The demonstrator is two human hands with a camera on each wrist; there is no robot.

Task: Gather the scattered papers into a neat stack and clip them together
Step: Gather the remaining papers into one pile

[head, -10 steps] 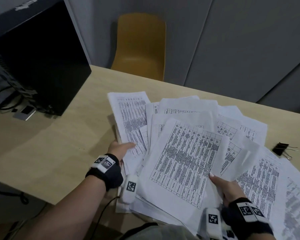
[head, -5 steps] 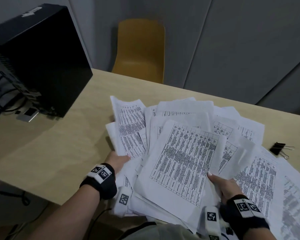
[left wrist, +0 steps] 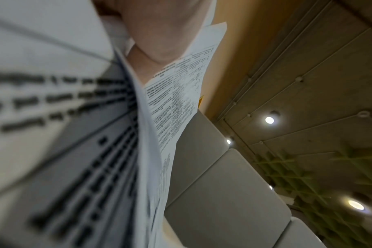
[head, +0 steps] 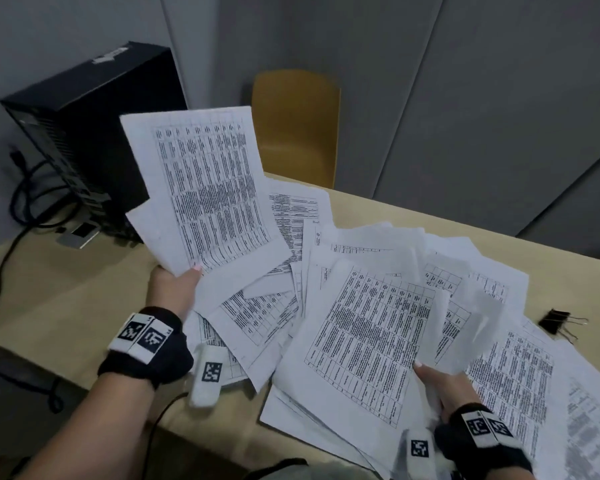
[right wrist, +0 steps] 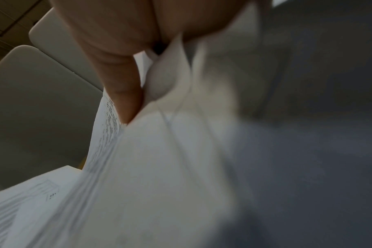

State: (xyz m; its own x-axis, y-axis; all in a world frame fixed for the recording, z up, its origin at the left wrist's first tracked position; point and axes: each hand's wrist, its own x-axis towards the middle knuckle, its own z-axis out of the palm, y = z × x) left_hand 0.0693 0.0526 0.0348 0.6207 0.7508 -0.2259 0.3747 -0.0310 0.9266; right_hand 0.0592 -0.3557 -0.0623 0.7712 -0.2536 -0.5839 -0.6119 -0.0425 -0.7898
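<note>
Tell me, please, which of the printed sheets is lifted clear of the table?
The sheet the left hand pinches, raised before the black computer tower; the others lie fanned on the table.

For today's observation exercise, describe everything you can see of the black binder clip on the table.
The binder clip is small and black with thin silver wire handles lying flat toward the right. It looks like metal. It rests on the tan table near the right side, just beyond the spread papers. Neither hand touches it.
</note>
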